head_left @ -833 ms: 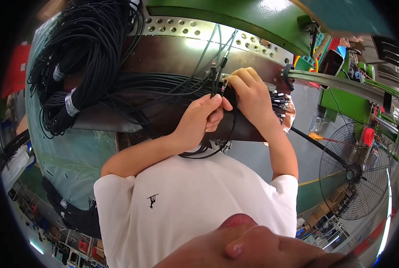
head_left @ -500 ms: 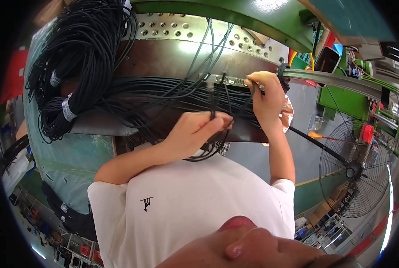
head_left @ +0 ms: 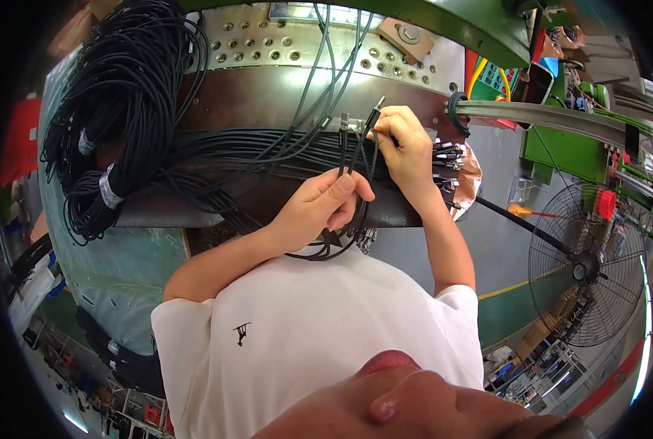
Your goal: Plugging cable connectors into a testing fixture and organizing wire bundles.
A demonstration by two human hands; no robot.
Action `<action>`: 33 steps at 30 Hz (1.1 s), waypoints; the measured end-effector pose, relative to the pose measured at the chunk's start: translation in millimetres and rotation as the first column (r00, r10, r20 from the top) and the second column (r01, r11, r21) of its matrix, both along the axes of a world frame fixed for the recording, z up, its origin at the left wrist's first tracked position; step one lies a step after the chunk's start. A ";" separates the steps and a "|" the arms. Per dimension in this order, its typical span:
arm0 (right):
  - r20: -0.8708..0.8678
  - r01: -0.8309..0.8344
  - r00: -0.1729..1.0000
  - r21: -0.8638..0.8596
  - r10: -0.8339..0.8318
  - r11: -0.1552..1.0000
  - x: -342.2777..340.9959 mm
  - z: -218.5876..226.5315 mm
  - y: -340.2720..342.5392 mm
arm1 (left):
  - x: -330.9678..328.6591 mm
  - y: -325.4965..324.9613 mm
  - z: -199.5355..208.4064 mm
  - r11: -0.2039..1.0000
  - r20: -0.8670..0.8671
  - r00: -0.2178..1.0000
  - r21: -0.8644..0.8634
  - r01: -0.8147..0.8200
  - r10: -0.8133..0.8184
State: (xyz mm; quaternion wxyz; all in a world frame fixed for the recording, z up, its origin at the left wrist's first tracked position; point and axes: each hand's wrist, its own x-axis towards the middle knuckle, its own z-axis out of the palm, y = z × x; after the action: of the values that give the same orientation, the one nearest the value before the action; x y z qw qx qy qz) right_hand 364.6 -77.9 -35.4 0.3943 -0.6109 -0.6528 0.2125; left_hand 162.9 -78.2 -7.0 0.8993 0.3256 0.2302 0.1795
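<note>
My left hand [head_left: 325, 203] is closed in front of my chest, pinching black cables between thumb and fingers. Two cable ends rise from that grip: one with a flat metal plug [head_left: 344, 123], the other a slimmer plug [head_left: 377, 107] tilted to the right. Fingertips of my right hand [head_left: 408, 150] are pinched together beside the slimmer plug, on a black cable [head_left: 375, 155]. A small metal strip with slots [head_left: 354, 124] shows partly behind the plugs. Slack cable [head_left: 325, 256] loops below my left hand.
Many black cables [head_left: 261, 150] lie across the brown bench surface [head_left: 246, 95]. A large tied coil [head_left: 140, 95] sits at left. Several plug ends [head_left: 447, 155] gather right of my right hand. Beyond are a perforated metal plate [head_left: 261, 44], a metal rail [head_left: 538, 111] and a fan [head_left: 579, 271].
My right hand has moved left, from the right end of the slotted strip to beside the plugs. My left hand keeps its hold on the cables and has shifted slightly left.
</note>
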 end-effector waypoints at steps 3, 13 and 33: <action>0.043 -0.008 0.999 -0.042 0.009 0.999 5.1 6.1 -2.0 | 1.2 1.4 1.8 0.995 -0.045 0.999 0.102 0.021 -0.017; -0.704 -0.355 0.707 -0.433 -0.065 0.829 -13.0 59.1 -18.5 | 11.7 6.9 10.9 0.937 -0.225 0.971 0.350 0.001 0.083; 0.187 0.071 0.974 0.285 -0.128 0.956 24.9 14.6 -9.1 | 8.9 9.3 23.5 0.618 -0.237 0.945 0.784 0.048 0.227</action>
State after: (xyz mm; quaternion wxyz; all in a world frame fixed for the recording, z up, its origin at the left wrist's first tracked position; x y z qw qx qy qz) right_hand 389.5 -87.0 -20.8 0.4172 -0.6006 -0.6811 0.0358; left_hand 171.8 -68.9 16.5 0.6095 0.6954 0.2850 0.2526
